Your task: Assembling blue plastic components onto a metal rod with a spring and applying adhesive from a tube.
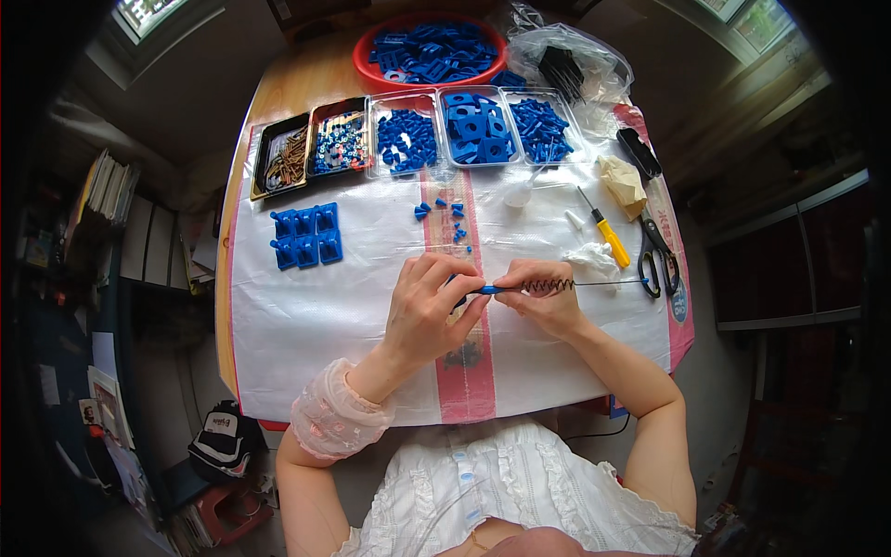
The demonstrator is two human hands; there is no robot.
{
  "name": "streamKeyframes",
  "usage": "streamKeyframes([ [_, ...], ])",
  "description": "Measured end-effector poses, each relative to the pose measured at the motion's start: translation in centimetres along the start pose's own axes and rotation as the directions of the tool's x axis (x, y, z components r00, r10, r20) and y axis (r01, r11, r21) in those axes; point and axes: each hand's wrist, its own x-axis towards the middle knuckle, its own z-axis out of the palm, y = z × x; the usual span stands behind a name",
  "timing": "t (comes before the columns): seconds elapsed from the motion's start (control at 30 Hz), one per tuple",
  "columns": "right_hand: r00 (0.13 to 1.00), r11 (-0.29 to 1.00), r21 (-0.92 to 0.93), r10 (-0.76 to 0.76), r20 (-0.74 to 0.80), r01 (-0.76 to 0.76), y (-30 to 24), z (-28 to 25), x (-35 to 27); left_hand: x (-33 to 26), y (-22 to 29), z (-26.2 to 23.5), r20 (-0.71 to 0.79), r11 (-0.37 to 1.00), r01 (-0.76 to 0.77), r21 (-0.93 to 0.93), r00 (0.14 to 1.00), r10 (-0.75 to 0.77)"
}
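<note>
Over the middle of the table my left hand [429, 302] is closed on a small blue plastic piece [488, 290], with a dark part partly hidden by the fingers. Facing it, my right hand [548, 302] pinches a black coiled spring wire [549, 285] against the blue piece. From the coil a straight thin wire runs right to a small blue tip close to the scissors [652, 269]. Just beyond my hands lie several small blue plugs [457, 212]. Left of them sits a block of assembled blue pieces [306, 236] in rows.
Along the back stand clear trays of blue parts [406, 135], a black tray of brass-coloured screws [286, 160] and one of small nuts [340, 141]. Behind is a red basin [360, 58] of blue parts. A yellow screwdriver [613, 243] and crumpled brown paper [622, 186] lie right.
</note>
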Motion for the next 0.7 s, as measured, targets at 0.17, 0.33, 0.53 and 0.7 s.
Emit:
streamKeyframes([
  [0.17,1.0,0.999,0.034,0.009,-0.002,-0.009,0.06,-0.03,-0.02,0.0,-0.04,0.06,-0.003,1.0,-0.014,-0.012,1.0,0.014],
  [0.33,1.0,1.0,0.028,0.008,0.002,-0.008,0.12,-0.11,-0.03,-0.04,-0.04,0.09,-0.002,1.0,-0.017,-0.013,1.0,0.017],
  [0.53,1.0,1.0,0.022,-0.014,-0.002,0.014,0.23,-0.15,0.07,-0.16,-0.16,0.16,0.017,1.0,-0.01,0.0,1.0,0.01],
  [0.7,1.0,1.0,-0.005,-0.025,-0.003,0.025,0.18,-0.24,0.02,-0.21,-0.15,0.17,0.031,1.0,-0.009,0.0,0.999,0.009],
])
